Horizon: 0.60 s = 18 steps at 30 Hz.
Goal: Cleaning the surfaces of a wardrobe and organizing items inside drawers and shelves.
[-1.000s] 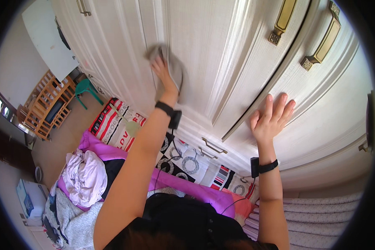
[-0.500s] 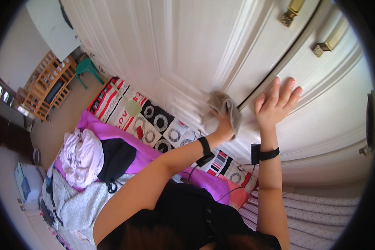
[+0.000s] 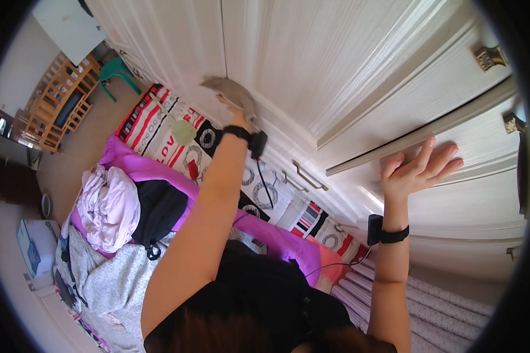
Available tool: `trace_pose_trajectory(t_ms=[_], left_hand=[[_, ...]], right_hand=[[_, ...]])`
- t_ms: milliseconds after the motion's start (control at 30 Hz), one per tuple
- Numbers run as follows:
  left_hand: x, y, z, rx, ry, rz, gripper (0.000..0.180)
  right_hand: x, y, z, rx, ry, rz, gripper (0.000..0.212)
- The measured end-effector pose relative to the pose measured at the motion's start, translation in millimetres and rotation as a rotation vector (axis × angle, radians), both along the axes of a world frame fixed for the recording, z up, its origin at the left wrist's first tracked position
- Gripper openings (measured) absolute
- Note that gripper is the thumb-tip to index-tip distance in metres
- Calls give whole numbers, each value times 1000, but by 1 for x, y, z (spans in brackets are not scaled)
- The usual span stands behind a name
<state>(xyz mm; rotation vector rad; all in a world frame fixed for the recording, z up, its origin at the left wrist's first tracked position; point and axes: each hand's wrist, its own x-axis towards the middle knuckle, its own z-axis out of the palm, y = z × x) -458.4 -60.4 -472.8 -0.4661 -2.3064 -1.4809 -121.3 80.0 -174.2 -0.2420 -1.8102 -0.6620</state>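
My left hand [image 3: 234, 112] is closed on a grey-brown cloth [image 3: 234, 93], which lies against the lower part of a white panelled wardrobe door [image 3: 277, 70]. The cloth is slightly blurred and hides some of the fingers. My right hand [image 3: 415, 173] rests with its fingers spread on another white door [image 3: 477, 167], just below the dark gap between two door leaves. Black bands with small boxes sit on both wrists. Brass handles [image 3: 490, 57] show on the doors at the upper right.
A bed below carries a patterned sheet [image 3: 159, 138], a purple cover [image 3: 159, 170], a pale crumpled garment [image 3: 109, 209] and grey bedding [image 3: 121, 282]. A pale green fly-swatter shape [image 3: 184, 132] lies on the sheet. A green stool [image 3: 115, 69] and wooden-slatted furniture [image 3: 56, 100] stand far left.
My left hand has swept the cloth left and away along the doors. My right hand stays spread on the door, while the view has shifted and lower drawer-like handles now show.
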Motion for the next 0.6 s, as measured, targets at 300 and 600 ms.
trace_pose_trajectory(t_ms=[300, 600], left_hand=[[39, 13, -40, 99, -106, -92, 57], [264, 98, -16, 537, -611, -132, 49]], right_hand=[[-4, -3, 5, 52, -65, -48, 60], [-1, -5, 4, 67, -76, -33, 61]])
